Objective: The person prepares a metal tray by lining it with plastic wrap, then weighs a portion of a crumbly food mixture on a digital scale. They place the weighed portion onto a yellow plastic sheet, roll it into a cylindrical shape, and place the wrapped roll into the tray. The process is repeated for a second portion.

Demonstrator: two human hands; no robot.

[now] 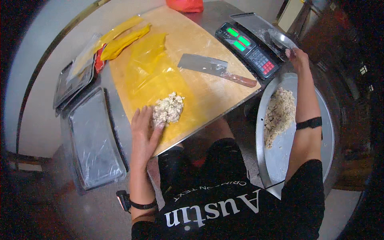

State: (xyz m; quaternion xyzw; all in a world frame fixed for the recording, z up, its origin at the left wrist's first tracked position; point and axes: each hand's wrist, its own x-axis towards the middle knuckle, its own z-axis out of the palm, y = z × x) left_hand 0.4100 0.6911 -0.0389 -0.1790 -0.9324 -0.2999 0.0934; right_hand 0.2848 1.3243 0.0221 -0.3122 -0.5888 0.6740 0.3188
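Observation:
My left hand (143,126) lies at the left edge of a crumbly whitish food mound (170,108), thumb apart from the fingers, gripping nothing. The mound rests on a yellow plastic sheet (144,78) spread over a wooden board (207,99). My right hand (298,58) is at the near end of the metal weighing pan (258,27) of a digital scale (247,51). Its fingers are curled at the pan's rim; whether they grip it or something on it cannot be told. Below my right forearm, a large metal basin (277,162) holds more crumbly mixture (279,111).
A cleaver (205,64) with a wooden handle lies on the board, right of the sheet. Folded yellow plastic (126,42) sits at the upper left. Trays (97,144) wrapped in clear film stand at left. A red bag (185,5) is at the back.

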